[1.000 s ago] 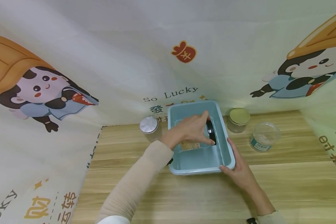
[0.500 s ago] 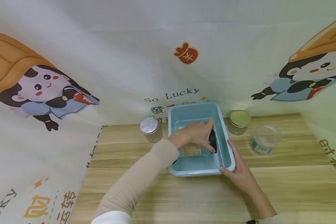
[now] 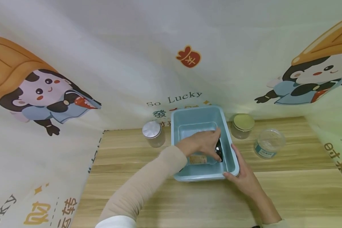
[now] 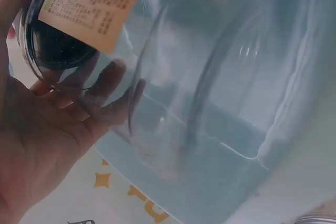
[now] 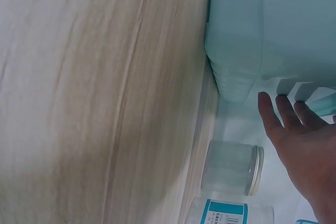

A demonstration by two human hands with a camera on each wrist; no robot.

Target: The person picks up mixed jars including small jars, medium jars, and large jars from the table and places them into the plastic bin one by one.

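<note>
Lowered since the earlier frame, the left hand grips a clear jar lying sideways inside the blue bin. Right hand, fingers straight, presses the bin's right wall.

Two bare hands on show, no gloves, no rings visible. The left hand comes out of a long, close-fitting beige sleeve that runs right down to the wrist, and above that sleeve's upper end a strip of white cloth peeks in. The right hand shows a bare wrist and forearm, with only a sliver of pale cuff behind it.
</note>
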